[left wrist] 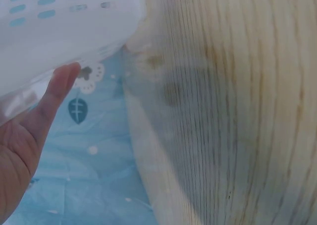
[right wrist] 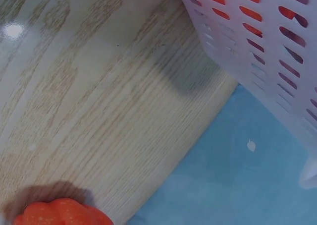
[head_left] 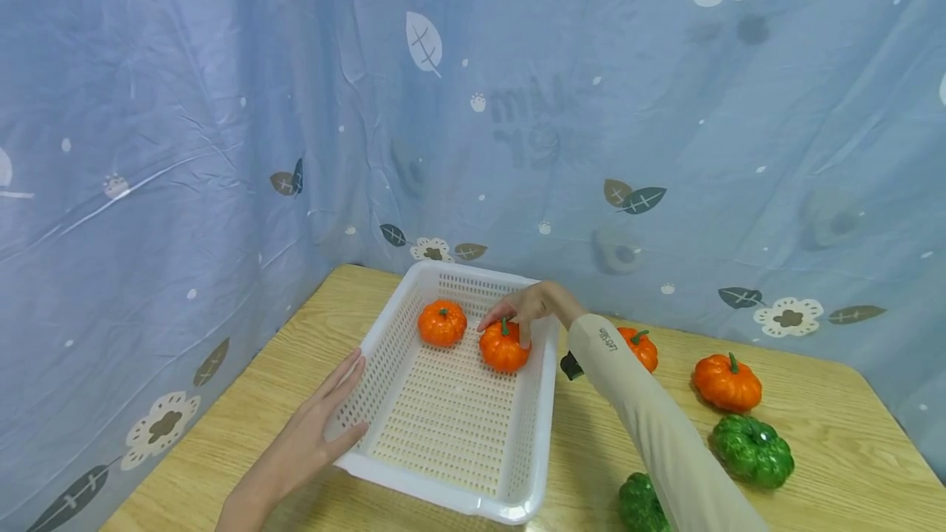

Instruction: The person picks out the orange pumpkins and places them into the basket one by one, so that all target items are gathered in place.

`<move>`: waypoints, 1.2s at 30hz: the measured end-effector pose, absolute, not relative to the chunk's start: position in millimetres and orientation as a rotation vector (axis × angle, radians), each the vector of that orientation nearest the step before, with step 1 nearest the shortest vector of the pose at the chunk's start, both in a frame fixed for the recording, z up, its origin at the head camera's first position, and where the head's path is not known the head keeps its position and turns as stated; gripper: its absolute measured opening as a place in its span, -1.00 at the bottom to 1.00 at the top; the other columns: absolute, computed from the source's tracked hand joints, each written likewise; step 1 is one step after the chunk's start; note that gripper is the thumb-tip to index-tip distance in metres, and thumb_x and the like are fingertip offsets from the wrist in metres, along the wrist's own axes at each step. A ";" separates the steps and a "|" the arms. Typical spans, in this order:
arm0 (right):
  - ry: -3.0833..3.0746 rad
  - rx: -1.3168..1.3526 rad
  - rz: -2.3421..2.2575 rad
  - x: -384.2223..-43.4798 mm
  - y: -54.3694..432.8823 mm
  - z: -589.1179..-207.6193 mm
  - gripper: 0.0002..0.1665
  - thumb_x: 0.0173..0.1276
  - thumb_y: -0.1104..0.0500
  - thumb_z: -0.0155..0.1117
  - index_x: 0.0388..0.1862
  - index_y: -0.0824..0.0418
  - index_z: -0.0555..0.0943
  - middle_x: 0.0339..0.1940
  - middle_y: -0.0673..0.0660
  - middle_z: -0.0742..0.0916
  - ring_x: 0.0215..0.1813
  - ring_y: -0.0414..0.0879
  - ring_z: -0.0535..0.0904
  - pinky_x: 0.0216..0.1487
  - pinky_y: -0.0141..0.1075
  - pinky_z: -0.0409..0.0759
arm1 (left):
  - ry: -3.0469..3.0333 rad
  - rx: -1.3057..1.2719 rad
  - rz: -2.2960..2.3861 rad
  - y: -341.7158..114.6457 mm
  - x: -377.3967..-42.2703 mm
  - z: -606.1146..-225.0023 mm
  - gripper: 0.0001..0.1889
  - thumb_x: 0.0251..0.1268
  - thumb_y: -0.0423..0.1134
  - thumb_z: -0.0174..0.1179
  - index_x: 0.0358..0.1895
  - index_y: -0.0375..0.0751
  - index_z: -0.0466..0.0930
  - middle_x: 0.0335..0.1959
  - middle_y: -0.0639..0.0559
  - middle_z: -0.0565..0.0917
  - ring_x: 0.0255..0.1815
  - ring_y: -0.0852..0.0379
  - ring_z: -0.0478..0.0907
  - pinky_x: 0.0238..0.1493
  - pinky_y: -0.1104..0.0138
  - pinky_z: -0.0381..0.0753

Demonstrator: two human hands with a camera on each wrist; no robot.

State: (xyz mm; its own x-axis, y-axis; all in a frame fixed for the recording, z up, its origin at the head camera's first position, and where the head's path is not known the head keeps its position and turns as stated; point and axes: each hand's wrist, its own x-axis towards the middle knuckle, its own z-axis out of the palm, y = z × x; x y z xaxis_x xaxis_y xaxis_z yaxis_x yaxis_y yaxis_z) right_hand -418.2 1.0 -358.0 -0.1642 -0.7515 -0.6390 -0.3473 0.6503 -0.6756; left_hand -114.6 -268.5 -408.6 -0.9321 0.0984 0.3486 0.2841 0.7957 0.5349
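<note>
My right hand (head_left: 530,304) reaches over the far right side of a white perforated plastic basket (head_left: 545,417) and grips a small orange pumpkin (head_left: 504,351) from above, thumb and fingers on either side. Another orange pumpkin (head_left: 442,324) sits to its left on the basket floor. On the basket's left rim rests my left hand (head_left: 314,425), fingers extended and thumb apart. The left wrist view has the left hand (left wrist: 25,145) against the white basket wall. In the right wrist view the right hand is hidden; orange shows through the basket's slots (right wrist: 250,11).
Right of the basket on the wooden table (head_left: 842,401) lie an orange pumpkin (head_left: 727,382), a green pumpkin (head_left: 752,450), and, partly behind the right sleeve, another orange pumpkin (head_left: 641,348), a green one (head_left: 640,504) and a dark object (head_left: 571,366). A blue patterned curtain (head_left: 473,105) hangs behind.
</note>
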 end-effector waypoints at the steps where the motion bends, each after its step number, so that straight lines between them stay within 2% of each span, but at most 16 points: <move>1: 1.773 -0.889 -0.457 -417.9 1.5 -357.5 -0.07 0.09 0.63 0.24 0.46 0.22 0.26 0.54 0.12 0.19 0.53 0.05 -0.04 0.46 -0.17 0.13 | -2.684 -0.289 -0.871 -268.4 -114.6 -408.6 -0.23 0.21 -0.18 0.28 0.44 -0.33 0.14 0.51 -0.15 0.10 0.43 -0.28 0.12 0.24 0.75 -0.24; 5: 1.797 -0.905 -0.483 -417.5 3.1 -352.8 -0.06 0.08 0.65 0.23 0.46 0.21 0.26 0.54 0.15 0.17 0.53 0.07 -0.02 0.45 -0.13 0.17 | -2.693 -0.286 -0.871 -268.7 -114.0 -407.9 -0.22 0.23 -0.16 0.27 0.45 -0.31 0.13 0.52 -0.13 0.09 0.43 -0.27 0.11 0.24 0.74 -0.24; 9: 1.805 -0.914 -0.571 -418.9 8.7 -343.3 -0.08 0.08 0.68 0.16 0.45 0.27 0.26 0.52 0.17 0.23 0.51 0.09 0.09 0.41 -0.10 0.24 | -2.683 -0.302 -0.867 -269.0 -113.9 -406.6 -0.22 0.24 -0.16 0.27 0.46 -0.29 0.12 0.52 -0.12 0.08 0.44 -0.26 0.10 0.24 0.73 -0.24; 16: 1.732 -0.979 -0.829 -422.2 27.0 -328.2 -0.25 0.23 0.63 0.07 0.42 0.46 0.19 0.50 0.29 0.22 0.48 0.20 0.12 0.27 -0.08 0.44 | -2.673 -0.320 -0.859 -268.9 -114.9 -407.1 -0.23 0.25 -0.15 0.26 0.46 -0.29 0.12 0.52 -0.13 0.09 0.43 -0.27 0.11 0.24 0.74 -0.24; 19: 1.717 -1.051 -0.925 -421.4 34.3 -323.1 -0.30 0.28 0.60 0.06 0.41 0.48 0.19 0.48 0.32 0.24 0.47 0.23 0.13 0.30 -0.05 0.40 | -2.659 -0.332 -0.847 -268.7 -114.5 -408.1 -0.24 0.25 -0.17 0.27 0.45 -0.31 0.13 0.50 -0.16 0.11 0.42 -0.28 0.13 0.25 0.75 -0.23; 27: 1.700 -1.156 -1.050 -404.1 55.1 -300.9 -0.33 0.35 0.48 0.10 0.44 0.34 0.25 0.44 0.29 0.34 0.45 0.28 0.16 0.36 0.03 0.30 | -2.615 -0.369 -0.816 -269.1 -113.1 -410.1 -0.24 0.22 -0.19 0.28 0.45 -0.31 0.15 0.49 -0.19 0.14 0.45 -0.14 0.11 0.26 0.76 -0.21; 36: 1.723 -1.172 -1.123 -372.3 91.5 -291.5 -0.38 0.36 0.39 0.17 0.39 0.36 0.31 0.42 0.26 0.39 0.42 0.25 0.24 0.36 0.13 0.23 | -2.613 -0.365 -0.836 -269.2 -114.6 -411.4 -0.23 0.21 -0.20 0.29 0.44 -0.32 0.16 0.48 -0.19 0.15 0.43 -0.21 0.13 0.25 0.76 -0.20</move>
